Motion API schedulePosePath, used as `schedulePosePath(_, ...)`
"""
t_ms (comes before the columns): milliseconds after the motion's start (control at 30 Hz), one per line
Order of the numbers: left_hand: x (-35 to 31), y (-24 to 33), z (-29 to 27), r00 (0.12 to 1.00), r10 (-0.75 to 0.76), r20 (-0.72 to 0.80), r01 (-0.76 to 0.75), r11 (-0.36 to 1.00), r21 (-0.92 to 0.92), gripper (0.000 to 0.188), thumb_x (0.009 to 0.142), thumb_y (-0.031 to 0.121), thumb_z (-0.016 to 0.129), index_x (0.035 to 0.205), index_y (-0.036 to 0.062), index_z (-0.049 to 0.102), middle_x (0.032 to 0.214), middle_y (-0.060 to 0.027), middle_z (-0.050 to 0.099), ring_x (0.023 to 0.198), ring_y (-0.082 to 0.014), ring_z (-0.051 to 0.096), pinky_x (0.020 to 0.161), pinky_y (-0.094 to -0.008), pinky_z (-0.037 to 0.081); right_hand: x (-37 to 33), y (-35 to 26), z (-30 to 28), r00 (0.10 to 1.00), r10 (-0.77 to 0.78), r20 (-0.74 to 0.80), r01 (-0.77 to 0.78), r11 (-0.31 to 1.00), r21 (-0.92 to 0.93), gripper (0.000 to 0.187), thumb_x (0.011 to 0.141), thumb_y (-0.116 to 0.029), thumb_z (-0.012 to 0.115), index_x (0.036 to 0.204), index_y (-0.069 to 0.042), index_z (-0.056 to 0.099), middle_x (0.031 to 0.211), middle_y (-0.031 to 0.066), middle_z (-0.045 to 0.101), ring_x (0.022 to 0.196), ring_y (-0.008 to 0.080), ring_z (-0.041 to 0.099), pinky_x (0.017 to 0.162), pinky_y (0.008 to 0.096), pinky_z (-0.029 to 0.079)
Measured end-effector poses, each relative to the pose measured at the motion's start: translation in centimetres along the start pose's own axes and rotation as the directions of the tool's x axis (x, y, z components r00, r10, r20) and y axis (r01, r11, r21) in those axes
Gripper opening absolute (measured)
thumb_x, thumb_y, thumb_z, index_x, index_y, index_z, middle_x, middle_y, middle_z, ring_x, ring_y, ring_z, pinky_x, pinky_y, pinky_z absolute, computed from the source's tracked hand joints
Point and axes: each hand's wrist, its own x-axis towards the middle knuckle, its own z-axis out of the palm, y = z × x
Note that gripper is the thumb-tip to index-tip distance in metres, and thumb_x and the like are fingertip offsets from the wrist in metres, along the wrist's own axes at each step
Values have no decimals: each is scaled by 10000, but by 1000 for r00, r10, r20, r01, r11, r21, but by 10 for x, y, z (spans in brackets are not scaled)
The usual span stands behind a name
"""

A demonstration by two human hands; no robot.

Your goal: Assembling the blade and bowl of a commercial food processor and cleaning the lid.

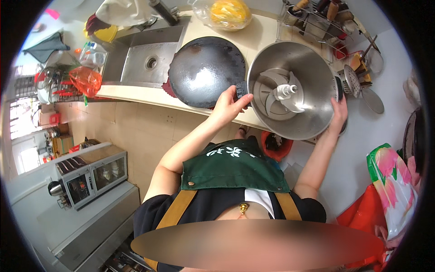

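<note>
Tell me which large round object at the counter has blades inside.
The silver pot, held at its sides by the left hand and right hand: curved blades sit at its bottom. The dark round object, between it and the sink, shows none.

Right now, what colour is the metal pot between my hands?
The metal pot is silver-grey, seen best in the head view.

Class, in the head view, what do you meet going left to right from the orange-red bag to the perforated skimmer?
Orange-red bag, steel sink, dark round pan, steel pot with blades, perforated skimmer.
</note>
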Motion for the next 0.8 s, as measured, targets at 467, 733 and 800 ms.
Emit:
schedulePosePath(467,-220,-48,-111,948,91,-304,-115,992,-60,256,677,211,658,771,-7,564,785,-9,470,665,-73,464,575,-208,382,-183,-69,114,954,-62,294,38,995,88,453,695,1,501,1127,81,388,1025,142,500,925,187,488,830,268,352)
schedulePosePath(733,-398,-127,-184,779,-250,-575,-18,907,-420,288,667,203,667,807,-21,552,716,-64,569,614,-109,534,566,-237,454,-322,-36,247,759,-50,650,-78,983,167,487,704,44,507,1160,70,337,1065,138,482,969,179,476,850,274,348)
schedulePosePath(800,-438,-149,-191,674,-337,-657,-65,859,-508,228,661,141,644,805,-8,550,710,-54,565,620,-108,538,562,-242,460,-353,-26,282,655,-57,754,-143,970,197,503,711,37,514,1175,66,321,1060,124,484,964,171,477,845,266,349)
